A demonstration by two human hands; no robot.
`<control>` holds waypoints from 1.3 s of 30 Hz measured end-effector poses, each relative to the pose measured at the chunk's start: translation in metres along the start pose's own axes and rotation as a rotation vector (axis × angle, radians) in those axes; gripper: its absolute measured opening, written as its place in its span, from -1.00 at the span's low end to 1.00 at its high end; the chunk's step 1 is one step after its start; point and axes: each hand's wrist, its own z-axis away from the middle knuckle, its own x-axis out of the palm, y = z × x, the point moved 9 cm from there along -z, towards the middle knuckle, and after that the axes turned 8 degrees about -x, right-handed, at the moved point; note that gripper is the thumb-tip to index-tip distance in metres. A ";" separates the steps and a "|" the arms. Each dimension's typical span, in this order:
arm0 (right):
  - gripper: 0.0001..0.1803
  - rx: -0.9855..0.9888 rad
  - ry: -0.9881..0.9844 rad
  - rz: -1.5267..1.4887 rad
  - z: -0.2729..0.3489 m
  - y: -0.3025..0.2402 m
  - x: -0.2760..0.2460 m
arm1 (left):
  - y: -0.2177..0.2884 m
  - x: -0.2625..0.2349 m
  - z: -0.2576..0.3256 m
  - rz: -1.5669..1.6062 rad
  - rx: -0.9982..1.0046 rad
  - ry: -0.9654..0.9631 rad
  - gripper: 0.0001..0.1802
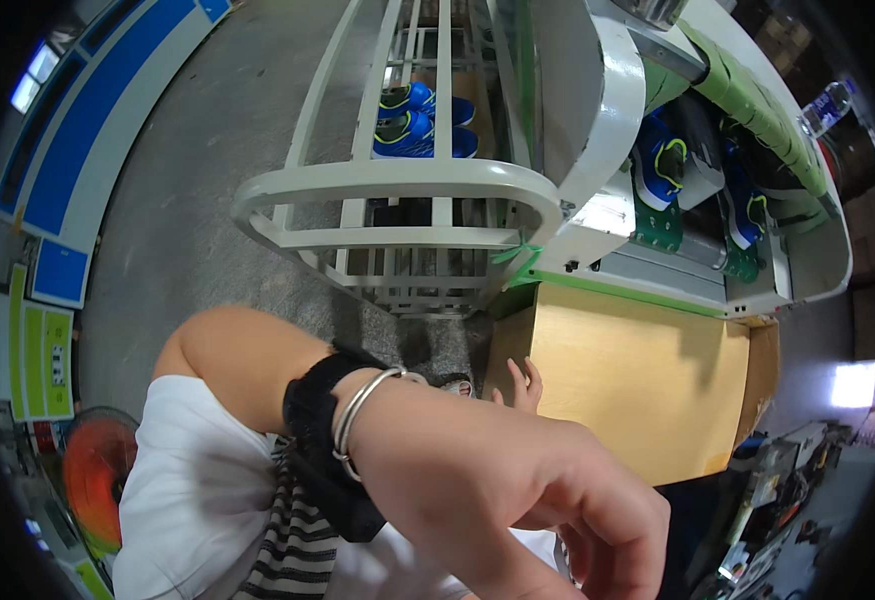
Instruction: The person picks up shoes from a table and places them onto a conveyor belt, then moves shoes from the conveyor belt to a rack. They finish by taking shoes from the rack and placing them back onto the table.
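Note:
Close up, my left hand reaches across the lower middle with its wrist bent and its fingers curled inward. Its fingertips are partly hidden, and I cannot make out anything held in them. A silver bangle and a black wristband circle that wrist. Beyond the left forearm, part of my right hand shows, fingers raised and apart, beside the left side of a pale wooden board. The rest of the right hand is hidden behind the left forearm.
Ahead stands a white metal rack holding blue shoes. At right, a white machine with green trim carries more blue shoes. A plastic bottle is at far right. An orange fan stands at lower left.

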 end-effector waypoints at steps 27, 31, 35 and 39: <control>-0.63 1.566 0.541 -0.185 0.451 -0.168 0.321 | -0.160 -0.421 0.381 -2.544 -1.111 -0.619 -0.71; -0.59 1.679 0.530 -0.336 0.488 -0.159 0.393 | -0.178 -0.457 0.362 -2.689 -1.003 -0.844 -0.67; -0.56 1.694 0.878 -0.559 0.509 -0.162 0.460 | -0.210 -0.445 0.383 -2.561 -1.782 -1.216 -0.63; -0.56 1.742 0.807 -0.904 0.504 -0.146 0.532 | -0.166 -0.543 0.462 -2.371 -2.250 -0.066 -0.71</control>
